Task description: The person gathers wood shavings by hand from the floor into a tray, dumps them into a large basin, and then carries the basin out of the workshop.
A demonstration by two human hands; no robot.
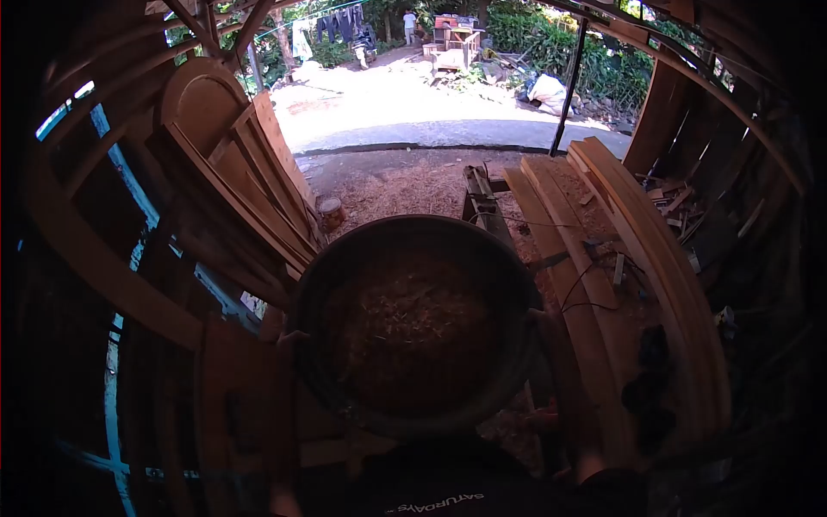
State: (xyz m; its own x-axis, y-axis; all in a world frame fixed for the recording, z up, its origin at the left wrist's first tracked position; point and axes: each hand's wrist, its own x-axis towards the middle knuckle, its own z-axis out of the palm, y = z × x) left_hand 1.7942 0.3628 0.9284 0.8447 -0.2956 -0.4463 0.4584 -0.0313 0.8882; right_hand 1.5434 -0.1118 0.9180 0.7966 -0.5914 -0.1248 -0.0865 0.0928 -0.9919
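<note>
A large round dark basin [413,226] is held up in front of my body, its inside facing me. Wood shavings [418,310] lie in the bottom of it. My left hand [291,343] grips the basin's left rim, and my right hand [540,326] grips the right rim. Both hands are in deep shadow, and most of their fingers are hidden by the basin's edge.
Arched wooden panels [204,108] lean on the left. Long planks [650,250] lie on the right with cables and dark items. A narrow wooden stand [482,202] is ahead. Shavings cover the ground [388,185]. Outside, a person [409,28] stands far off.
</note>
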